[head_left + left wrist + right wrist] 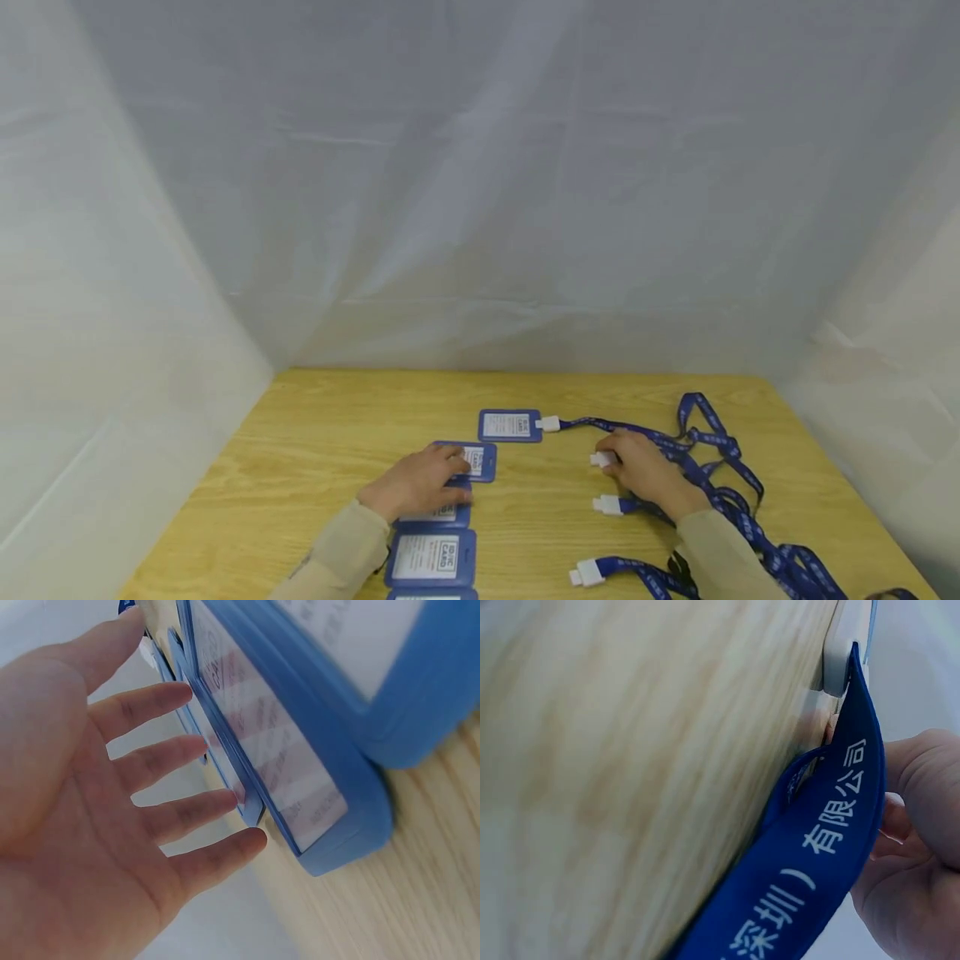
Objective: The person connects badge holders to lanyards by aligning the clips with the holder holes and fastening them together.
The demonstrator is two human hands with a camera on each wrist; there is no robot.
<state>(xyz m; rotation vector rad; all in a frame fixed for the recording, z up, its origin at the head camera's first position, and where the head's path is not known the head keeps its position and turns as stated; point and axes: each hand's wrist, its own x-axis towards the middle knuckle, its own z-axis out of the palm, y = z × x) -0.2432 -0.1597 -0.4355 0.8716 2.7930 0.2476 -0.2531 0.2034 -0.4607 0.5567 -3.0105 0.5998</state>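
Observation:
My left hand (420,482) reaches over a blue ID card holder (487,465), its fingertips over the printed card. In the left wrist view the fingers (180,761) are straight and spread beside blue holders; contact is hard to tell. Below that hand lies a second holder (450,515), partly covered. At the right, my right hand (647,473) pinches the white clip (602,458) of a blue lanyard. The right wrist view shows a blue strap with white lettering (832,817) crossing in front of the thumb (922,769).
At the back, another card holder (510,426) is joined to a lanyard by its white clip (550,424). More holders (431,558) line up toward the front. Two lanyard clips, one upper (609,504) and one lower (588,572), lie near tangled blue straps (738,517) on the wooden table (300,450).

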